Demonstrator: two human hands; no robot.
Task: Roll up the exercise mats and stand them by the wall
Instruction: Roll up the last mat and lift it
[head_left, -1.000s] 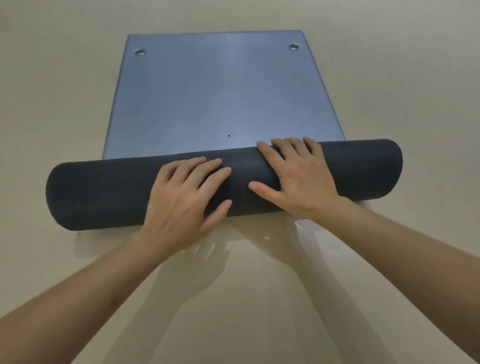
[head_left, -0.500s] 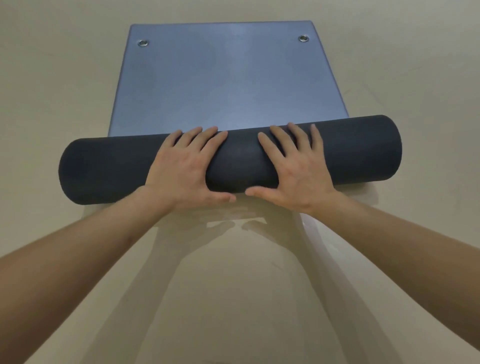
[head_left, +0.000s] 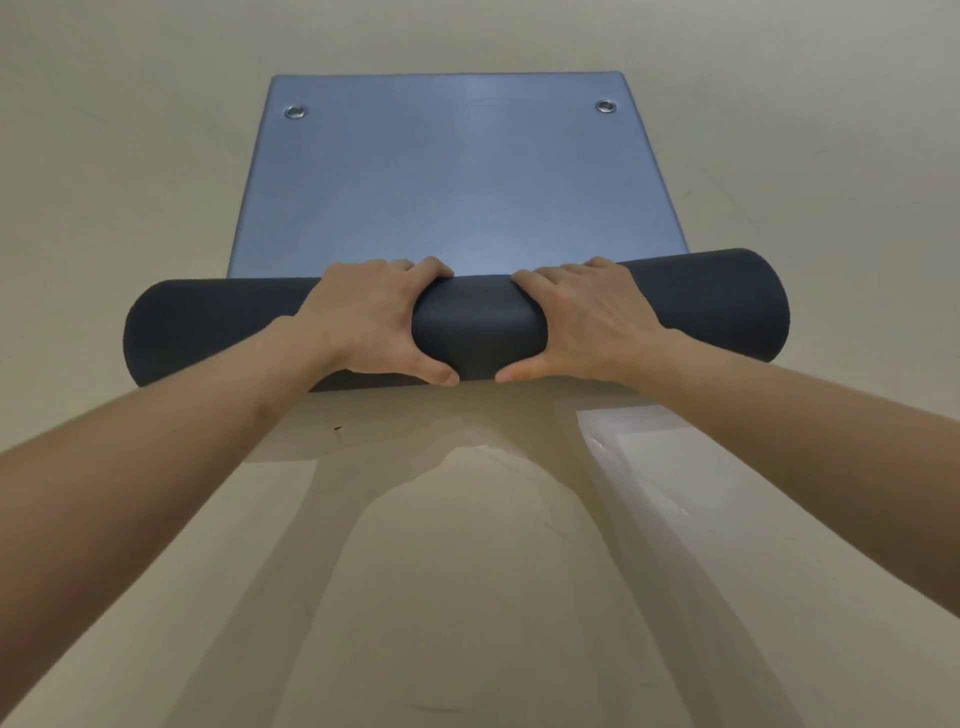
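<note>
Now the dark grey foam roll (head_left: 675, 306) of the exercise mat is sitting further along the blue flat part of the mat (head_left: 452, 176) than it was a second ago, and the strip of blue left between the roll and the two metal eyelets (head_left: 295, 111) at the far edge is getting shorter. A second ago the palms were lying flat on top of the roll with fingers spread; now the fingers are curling over its far side and the thumbs are tucking under its near side. That reads as a re-grip between pushes, so the rolling is well past halfway, with one stretch of mat still lying flat on the beige floor (head_left: 130, 156) beyond the roll. No wall is showing, so the standing step looks some way off.

The left hand (head_left: 374, 319) is wrapping the roll just left of its middle, closed around it. The right hand (head_left: 587, 317) is doing the same just right of the middle. A short bare band of roll is showing between the two, with the thumb tips nearly meeting beneath it. Both forearms are reaching straight out from the near side of the roll, wrists level. The roll is lying crosswise on the floor, its right end sitting slightly further forward than its left, so an even push will probably matter for keeping the edges aligned.
</note>
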